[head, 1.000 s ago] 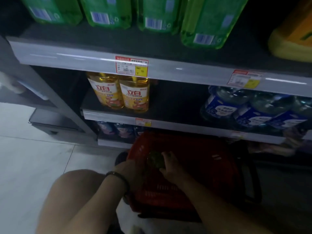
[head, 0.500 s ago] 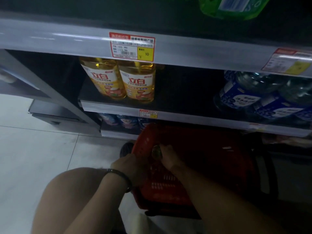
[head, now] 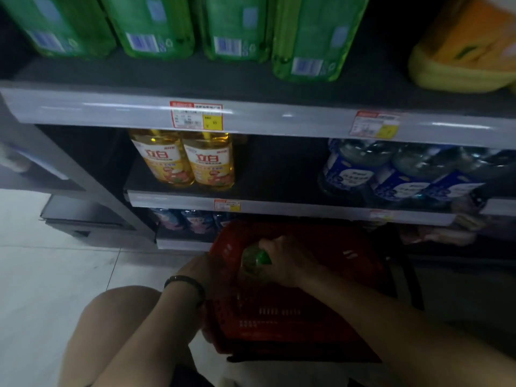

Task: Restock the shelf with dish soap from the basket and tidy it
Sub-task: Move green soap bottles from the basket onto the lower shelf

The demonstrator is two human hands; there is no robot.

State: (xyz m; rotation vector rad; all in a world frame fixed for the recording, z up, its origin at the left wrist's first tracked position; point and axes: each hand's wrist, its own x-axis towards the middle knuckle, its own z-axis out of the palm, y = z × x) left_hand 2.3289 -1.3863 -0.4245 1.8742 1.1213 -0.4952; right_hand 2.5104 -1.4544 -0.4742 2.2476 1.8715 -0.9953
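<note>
Gripping green dish soap bottle [head: 252,259] inside red basket [head: 307,317]: right hand [head: 282,261], fingers curled round its upper part. Left hand [head: 201,270] at basket's left rim; fingers hidden, cannot tell if clamped. Bottle low in basket, not yet clear of rim. Risks: one-handed hold near top may slip on smooth plastic once weight comes on; bottle catching rim could tip basket; dim light, crowded green row [head: 156,26] on top shelf [head: 111,107], so careless placing could topple neighbours.

Pale tiled floor [head: 55,277], grout lines visible; dark grey unit base [head: 83,219] at left; dim light.
</note>
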